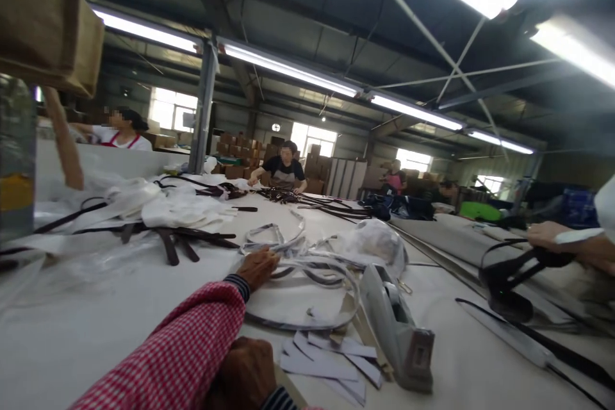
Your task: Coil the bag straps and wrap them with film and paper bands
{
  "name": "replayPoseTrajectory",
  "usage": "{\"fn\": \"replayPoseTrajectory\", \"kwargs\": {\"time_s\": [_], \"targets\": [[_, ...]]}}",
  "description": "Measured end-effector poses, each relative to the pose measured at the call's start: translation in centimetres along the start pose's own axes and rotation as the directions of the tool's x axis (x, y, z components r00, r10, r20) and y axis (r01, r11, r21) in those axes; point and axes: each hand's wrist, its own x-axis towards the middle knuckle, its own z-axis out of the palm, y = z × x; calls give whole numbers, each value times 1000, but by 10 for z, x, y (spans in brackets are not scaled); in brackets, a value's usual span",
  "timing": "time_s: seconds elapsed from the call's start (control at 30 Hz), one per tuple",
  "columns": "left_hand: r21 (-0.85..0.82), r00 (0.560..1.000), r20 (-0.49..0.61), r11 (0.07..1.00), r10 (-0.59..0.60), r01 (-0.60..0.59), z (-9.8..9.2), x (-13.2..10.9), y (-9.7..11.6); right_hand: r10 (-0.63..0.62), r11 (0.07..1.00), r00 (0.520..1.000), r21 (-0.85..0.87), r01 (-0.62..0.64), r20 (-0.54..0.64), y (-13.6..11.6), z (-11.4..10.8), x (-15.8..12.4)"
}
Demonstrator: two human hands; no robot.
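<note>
My left hand, its arm in a red checked sleeve, reaches onto a pile of grey, plastic-wrapped looped straps on the white table. Its fingers are pressed together at the left edge of the loops; what they may hold is too small to tell. Below it, at the bottom of the view, my right hand is partly covered by the left sleeve, and its fingers are hidden. White paper strips lie to the right of my right hand, beside a grey tape dispenser.
Dark brown straps and white wrapping lie at the left. A person's hand at the right holds a black strap. A clear plastic bag sits behind the dispenser. Another person works across the table.
</note>
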Motion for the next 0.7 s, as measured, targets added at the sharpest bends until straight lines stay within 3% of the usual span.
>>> {"fn": "replayPoseTrajectory", "kwargs": {"time_s": [0.13, 0.23, 0.3, 0.37, 0.47, 0.5, 0.57, 0.7], "targets": [[21, 962, -271, 999, -38, 45, -53, -38, -22, 71, 997, 993, 14, -70, -94, -6, -15, -7], [11, 863, -493, 990, -114, 138, -83, -84, -32, 82, 995, 957, 81, -62, -277, -12, -30, -11], [-4, 789, -595, 982, -156, 191, -91, -116, -35, 40, 996, 907, 85, -5, -418, -15, -44, -12], [-19, 741, -646, 975, -180, 220, -92, -140, -34, -4, 999, 839, 26, 22, -544, -13, -61, -12], [-49, 699, -684, 970, -208, 240, -94, -156, -34, 21, 983, 738, -120, -138, -674, 4, -86, -7], [-73, 678, -698, 964, -233, 256, -96, -158, -36, 63, 962, 728, -152, -225, -682, 12, -94, -5], [-163, 601, -720, 926, -347, 339, -102, -157, -41, 206, 911, 758, -161, -379, -619, 29, -107, -2], [-371, 332, -689, 707, -644, 601, -124, -156, -49, 473, 862, 822, -25, -506, -318, 53, -119, -5]]}}
